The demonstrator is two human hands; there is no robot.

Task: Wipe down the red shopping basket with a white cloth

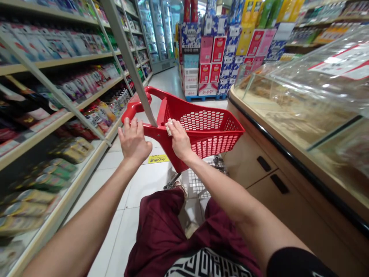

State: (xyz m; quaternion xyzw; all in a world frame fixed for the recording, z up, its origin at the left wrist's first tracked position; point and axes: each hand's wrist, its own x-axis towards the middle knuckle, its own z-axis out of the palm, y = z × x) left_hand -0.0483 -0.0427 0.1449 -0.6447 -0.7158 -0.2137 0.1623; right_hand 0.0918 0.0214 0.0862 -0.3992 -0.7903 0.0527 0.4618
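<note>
- The red shopping cart (216, 125) sits just ahead of my hands, its long axis running across me: handle (131, 109) at its left end, pierced basket tapering off to the right.
- My right hand (180, 142) is at the cart's near side, by the back of the basket, its fingers closed over a crumpled whitish wad (168, 127); cloth or tissue, I can't tell. It is the hand nearer the basket.
- My left hand (134, 140) is at the cart's handle end, fingers extended and a little spread, thumb out. The tips reach the near end of the handle; how firmly they touch, I can't tell.
- The two hands are apart, with a stretch of the cart's near rail between them.
- A grey pole (137, 73) slants up from that rail, between my hands.
- Left of the cart: stocked shelves (86, 104). Right of it: a glass-topped display case (271, 173). Beyond it: stacked cartons (211, 57).
- Below the cart's rail, on the floor, a yellow label (158, 159).
</note>
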